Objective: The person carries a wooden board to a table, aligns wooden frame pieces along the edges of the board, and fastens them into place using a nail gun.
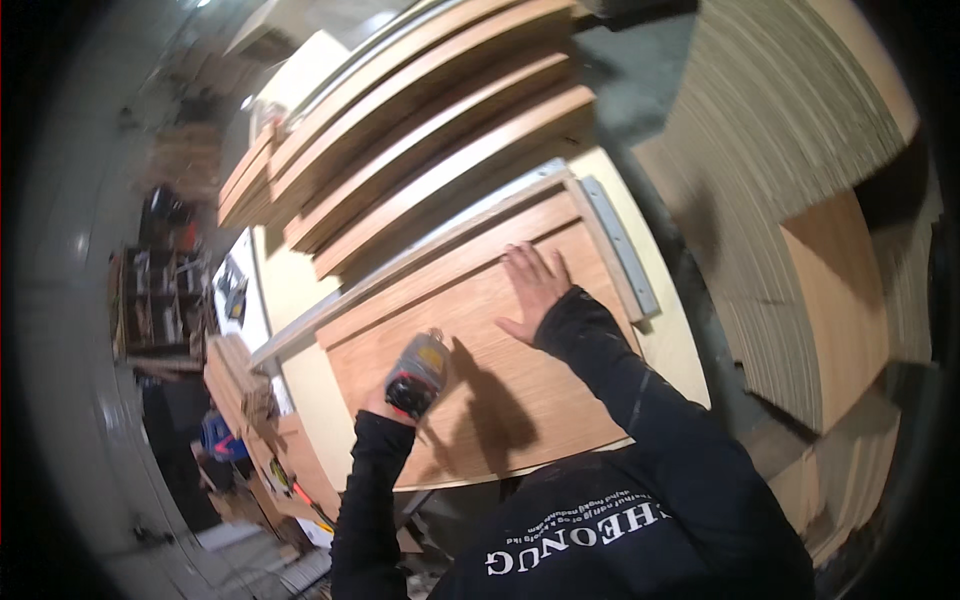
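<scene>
Your sleeves [612, 350]: black. Your tool [417, 374], left: grey, red and black nearest you. Panel [560, 355]: pinkish tan, fine-grained. Right strip [620, 252]: silver-grey. Far boards [425, 105]: orange-brown. Right-hand stack [790, 110]: brown, stripe-edged.

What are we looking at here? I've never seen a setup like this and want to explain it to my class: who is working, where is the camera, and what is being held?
There is no machine arm here, just a person using two bare hands. The single picture comes from a wide fisheye camera worn on the head and looking down, so straight edges bend.

On the pale worktop lies a flat wooden panel, with a metal strip beside its right edge. Beyond it sit several long wooden boards.

The left hand holds a grey power tool over the panel; its exact type is hard to tell. The right hand is spread on the panel, holding nothing.
</scene>
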### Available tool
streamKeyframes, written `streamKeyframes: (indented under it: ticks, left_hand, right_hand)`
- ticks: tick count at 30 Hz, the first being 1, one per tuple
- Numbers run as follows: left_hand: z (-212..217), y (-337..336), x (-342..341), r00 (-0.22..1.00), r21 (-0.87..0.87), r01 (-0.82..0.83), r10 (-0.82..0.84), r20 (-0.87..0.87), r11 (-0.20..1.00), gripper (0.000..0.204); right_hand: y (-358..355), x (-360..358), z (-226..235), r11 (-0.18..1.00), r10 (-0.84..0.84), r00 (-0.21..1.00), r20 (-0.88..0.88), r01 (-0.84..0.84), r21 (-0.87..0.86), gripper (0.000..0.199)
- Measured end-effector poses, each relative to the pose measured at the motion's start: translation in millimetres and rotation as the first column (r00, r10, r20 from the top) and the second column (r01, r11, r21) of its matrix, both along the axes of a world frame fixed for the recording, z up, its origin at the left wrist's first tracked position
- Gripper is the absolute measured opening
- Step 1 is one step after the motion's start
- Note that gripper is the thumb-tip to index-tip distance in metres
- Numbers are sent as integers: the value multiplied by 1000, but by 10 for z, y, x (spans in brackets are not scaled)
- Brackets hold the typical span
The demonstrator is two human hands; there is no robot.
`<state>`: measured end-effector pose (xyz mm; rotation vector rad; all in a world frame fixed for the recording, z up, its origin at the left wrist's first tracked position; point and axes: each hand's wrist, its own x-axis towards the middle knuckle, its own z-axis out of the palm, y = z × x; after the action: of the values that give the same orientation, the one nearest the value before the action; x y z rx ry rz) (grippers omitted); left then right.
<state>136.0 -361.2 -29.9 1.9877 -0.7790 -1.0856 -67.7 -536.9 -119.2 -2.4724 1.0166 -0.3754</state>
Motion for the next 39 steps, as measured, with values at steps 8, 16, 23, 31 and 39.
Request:
streamKeyframes:
  ticks: [8,16,23,31,39]
  left_hand:
    - [574,1474,272,705,385,-279,-84,704,880,39]
    - [-233,2850,1531,604,277,-587,185,775,761,43]
    - [-441,2485,1825,720,423,-421,12,694,802,60]
    - [-77,2601,2793,774,342,-373,86,627,862,57]
    - [297,2605,4252,339,-55,-826,573,746,561,86]
  right_hand:
    - [119,89,210,1000,4,994,106,-3,-13,66]
    - [539,101,5,997,-79,997,12,79,6,65]
    - [1303,-120,-114,962,-271,958,-89,272,-8,70]
    - [2224,840,-168,989,138,990,-39,-135,67,67]
    - [2963,1612,155,923,384,883,-270,-359,136,77]
